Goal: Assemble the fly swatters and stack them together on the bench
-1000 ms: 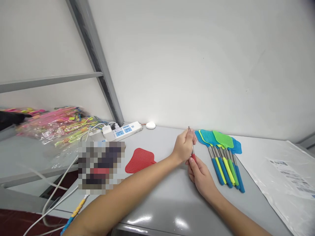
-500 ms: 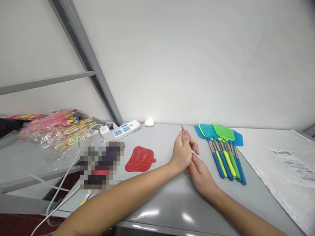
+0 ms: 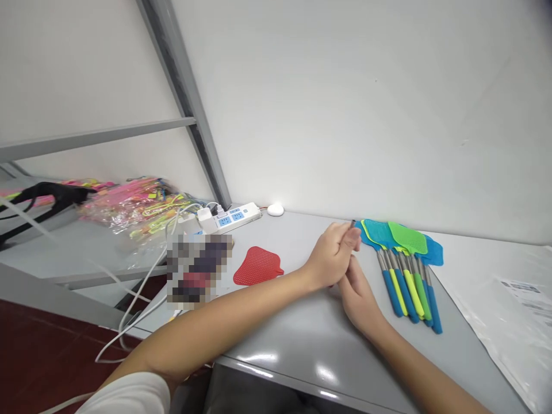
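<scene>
My left hand (image 3: 330, 257) is closed around the metal rod (image 3: 353, 223) of a fly swatter handle; only the rod's tip shows above the thumb. Below and against it, my right hand (image 3: 361, 302) is closed on the handle's lower part, mostly hidden by the fingers, with a sliver of red between the hands. A loose red mesh swatter head (image 3: 257, 267) lies on the table to the left, its short neck pointing right. To the right, several assembled fly swatters (image 3: 407, 237) in blue, green and yellow lie in a pile, grips toward me.
A white power strip (image 3: 237, 216) with plugs and cables stands at the back left, beside a small white rounded object (image 3: 275, 209). A pixelated patch covers something left. Bagged colourful items (image 3: 138, 204) sit on a shelf. A white plastic mailer (image 3: 487, 287) lies at the right.
The view has swung left, showing more shelf and floor. My hands stay together on the handle; less of the rod tip and red grip shows now.
</scene>
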{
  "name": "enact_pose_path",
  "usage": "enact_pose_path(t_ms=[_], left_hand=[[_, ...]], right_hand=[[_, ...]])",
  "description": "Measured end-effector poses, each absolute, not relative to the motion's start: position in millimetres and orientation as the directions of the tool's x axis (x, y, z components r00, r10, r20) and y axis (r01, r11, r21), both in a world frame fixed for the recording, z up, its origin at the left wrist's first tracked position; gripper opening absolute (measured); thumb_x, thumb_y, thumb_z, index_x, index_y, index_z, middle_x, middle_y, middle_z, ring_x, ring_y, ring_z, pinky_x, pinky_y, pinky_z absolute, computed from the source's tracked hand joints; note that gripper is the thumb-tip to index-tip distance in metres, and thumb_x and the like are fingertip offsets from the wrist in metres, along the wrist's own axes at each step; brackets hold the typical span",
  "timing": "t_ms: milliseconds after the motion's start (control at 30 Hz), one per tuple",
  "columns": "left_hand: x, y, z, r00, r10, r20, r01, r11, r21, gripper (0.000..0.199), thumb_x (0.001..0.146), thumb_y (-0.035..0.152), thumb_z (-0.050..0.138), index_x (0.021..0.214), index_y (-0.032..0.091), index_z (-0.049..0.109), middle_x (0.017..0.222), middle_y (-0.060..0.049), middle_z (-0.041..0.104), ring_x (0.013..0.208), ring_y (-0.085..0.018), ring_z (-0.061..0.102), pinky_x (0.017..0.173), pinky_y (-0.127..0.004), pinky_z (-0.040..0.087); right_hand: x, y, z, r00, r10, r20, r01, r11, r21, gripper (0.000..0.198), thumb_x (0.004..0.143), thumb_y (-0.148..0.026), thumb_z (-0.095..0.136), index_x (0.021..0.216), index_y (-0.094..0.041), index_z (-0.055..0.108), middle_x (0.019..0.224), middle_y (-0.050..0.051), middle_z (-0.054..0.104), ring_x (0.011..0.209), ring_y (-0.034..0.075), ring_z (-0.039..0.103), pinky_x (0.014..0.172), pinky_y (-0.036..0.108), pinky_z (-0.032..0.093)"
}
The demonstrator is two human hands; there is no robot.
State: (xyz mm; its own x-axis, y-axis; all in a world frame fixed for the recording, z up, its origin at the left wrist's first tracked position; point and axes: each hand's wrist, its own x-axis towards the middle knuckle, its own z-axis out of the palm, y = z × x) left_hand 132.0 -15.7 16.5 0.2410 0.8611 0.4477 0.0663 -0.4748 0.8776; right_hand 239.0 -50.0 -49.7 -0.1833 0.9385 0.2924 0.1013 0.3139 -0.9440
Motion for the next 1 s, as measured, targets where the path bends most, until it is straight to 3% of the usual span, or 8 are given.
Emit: enact_pose_path(t_ms=[100, 200, 333, 400, 467, 600, 767, 1000], left_hand=[[125.6, -20.3, 21.8, 0.286, 0.8, 0.527, 0.127, -0.577, 0.806, 0.04, 0.098, 0.045, 0.035, 0.079, 0.022, 0.061, 0.099, -0.007, 0.062, 0.102, -0.023, 0.052, 0.098, -0.036, 0.036], [121.3, -28.6, 22.9, 0.384, 0.751, 0.538, 0.114, -0.616, 0.779, 0.038, 0.099, 0.041, 0.032, 0.105, 0.027, 0.067, 0.129, -0.009, 0.055, 0.128, -0.026, 0.04, 0.11, -0.042, 0.025], [111.3, -37.7, 6.2, 0.341, 0.859, 0.382, -0.016, -0.401, 0.916, 0.048, 0.099, 0.049, 0.032, 0.143, 0.032, 0.039, 0.145, -0.01, 0.042, 0.13, -0.025, 0.041, 0.108, -0.043, 0.03], [105.3, -38.5, -10.1, 0.263, 0.942, 0.207, -0.078, -0.193, 0.978, 0.053, 0.096, 0.058, 0.033, 0.139, 0.028, 0.041, 0.134, -0.012, 0.05, 0.113, -0.023, 0.053, 0.098, -0.04, 0.039], [101.1, -37.3, -26.9, 0.254, 0.965, 0.058, -0.112, -0.03, 0.993, 0.06, 0.092, 0.068, 0.028, 0.121, 0.021, 0.052, 0.108, -0.011, 0.061, 0.087, -0.019, 0.06, 0.081, -0.035, 0.046], [100.0, -37.6, -45.3, 0.352, 0.935, -0.034, -0.125, 0.083, 0.989, 0.072, 0.087, 0.077, 0.013, 0.087, 0.016, 0.052, 0.068, -0.002, 0.053, 0.052, -0.013, 0.05, 0.052, -0.027, 0.038], [98.7, -50.6, -38.9, 0.369, 0.928, 0.038, -0.113, 0.004, 0.994, 0.056, 0.092, 0.069, 0.021, 0.072, 0.02, 0.04, 0.061, 0.005, 0.035, 0.05, -0.009, 0.03, 0.049, -0.025, 0.025], [91.3, -57.2, -30.4, 0.342, 0.916, 0.209, 0.049, -0.239, 0.97, 0.035, 0.094, 0.05, 0.045, 0.075, 0.02, 0.048, 0.061, 0.005, 0.038, 0.056, -0.012, 0.03, 0.056, -0.027, 0.022]], right_hand=[[241.1, -51.4, -35.0, -0.13, 0.929, 0.346, 0.026, 0.352, -0.936, 0.022, 0.094, -0.034, 0.052, 0.114, -0.024, 0.051, 0.106, 0.006, 0.058, 0.09, 0.018, 0.055, 0.078, 0.032, 0.046], [241.0, -51.1, -18.6, -0.072, 0.939, 0.337, -0.039, 0.335, -0.941, 0.02, 0.091, -0.03, 0.057, 0.11, -0.025, 0.055, 0.102, 0.004, 0.058, 0.089, 0.018, 0.055, 0.076, 0.03, 0.046], [239.7, -42.8, 3.6, 0.053, 0.97, 0.239, -0.357, 0.242, -0.902, 0.005, 0.085, -0.018, 0.058, 0.086, -0.023, 0.059, 0.067, -0.004, 0.048, 0.061, 0.01, 0.045, 0.064, 0.024, 0.043], [239.2, -37.4, 15.0, 0.063, 0.98, 0.189, -0.487, 0.196, -0.851, 0.009, 0.085, -0.018, 0.054, 0.078, -0.021, 0.058, 0.051, -0.009, 0.031, 0.048, 0.008, 0.031, 0.057, 0.023, 0.04], [238.5, -33.0, 26.3, 0.059, 0.985, 0.163, -0.534, 0.169, -0.828, 0.02, 0.09, -0.025, 0.049, 0.072, -0.02, 0.058, 0.045, -0.01, 0.021, 0.042, 0.008, 0.022, 0.051, 0.023, 0.036], [235.7, -27.2, 47.0, 0.107, 0.979, 0.172, -0.548, 0.203, -0.812, 0.038, 0.096, -0.033, 0.042, 0.061, -0.02, 0.05, 0.041, -0.01, 0.018, 0.038, 0.007, 0.018, 0.048, 0.024, 0.033], [236.7, -20.2, 62.2, 0.175, 0.971, 0.16, -0.562, 0.232, -0.794, 0.042, 0.097, -0.036, 0.042, 0.058, -0.021, 0.04, 0.043, -0.01, 0.018, 0.038, 0.006, 0.017, 0.048, 0.024, 0.035], [251.1, -3.6, 47.2, 0.166, 0.986, 0.033, -0.644, 0.134, -0.754, 0.037, 0.096, -0.036, 0.045, 0.063, -0.022, 0.04, 0.046, -0.012, 0.015, 0.039, 0.007, 0.015, 0.046, 0.022, 0.038]])
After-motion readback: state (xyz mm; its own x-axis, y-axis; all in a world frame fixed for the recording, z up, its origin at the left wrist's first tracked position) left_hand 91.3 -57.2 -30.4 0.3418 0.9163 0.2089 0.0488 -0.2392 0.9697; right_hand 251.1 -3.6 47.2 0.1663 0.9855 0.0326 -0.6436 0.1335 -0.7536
